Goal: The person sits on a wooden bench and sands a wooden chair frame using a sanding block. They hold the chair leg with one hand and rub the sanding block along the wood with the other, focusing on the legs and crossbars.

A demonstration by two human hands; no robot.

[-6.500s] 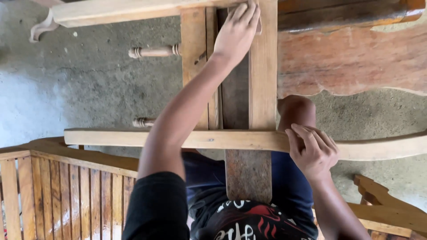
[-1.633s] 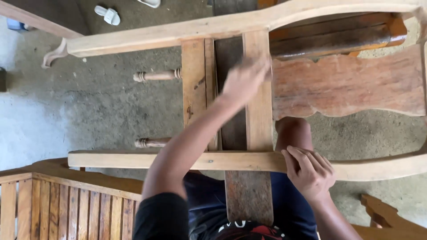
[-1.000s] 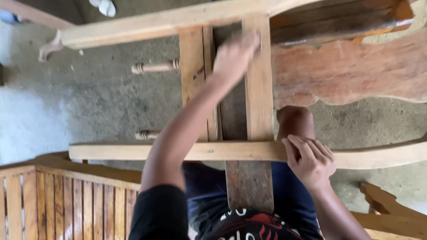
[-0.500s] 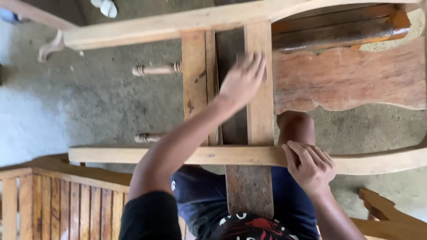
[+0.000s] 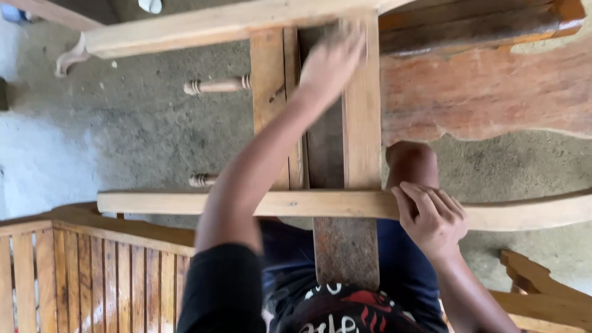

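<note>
your left hand [image 5: 333,58] sits at the top centre of the frame, blurred, palm flat on the pale upright slat [image 5: 361,111] of the bare wood frame; whether anything is pinched under the fingers, cannot tell. your right hand [image 5: 431,216] at lower right is curled closed around the near cross rail [image 5: 246,202], steadying it. the slat spans from that rail up to the far rail [image 5: 185,28]. judgement: rubbing is at the slat's far end; its near stretch, the darker board [image 5: 324,148] beside it and the second pale slat [image 5: 268,105] show no sign either way, so progress is unclear. reddish scalloped panel [image 5: 487,92] at right and slatted piece [image 5: 80,277] at lower left lie untouched.
</note>
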